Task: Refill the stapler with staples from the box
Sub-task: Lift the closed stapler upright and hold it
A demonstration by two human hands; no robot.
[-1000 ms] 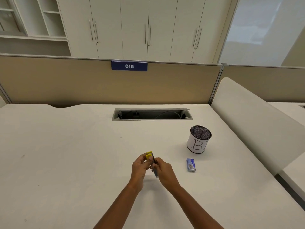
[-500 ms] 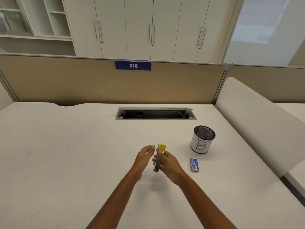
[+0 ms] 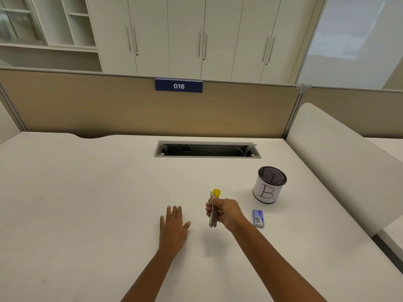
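Observation:
My right hand grips a small stapler, silver metal with a yellow end at the top, held upright just above the white desk. My left hand lies flat on the desk to the left of it, fingers straight, holding nothing. A small blue staple box lies on the desk just right of my right hand, apart from it. Whether the stapler's tray is open I cannot tell.
A black mesh cup wrapped in white paper with a letter B stands behind the box. An open cable slot is set in the desk at the back. A beige partition rises behind, and a white curved panel borders the right side.
My left hand let go of the stapler, moved left and came down flat on the desk. My right hand kept the stapler and turned it upright.

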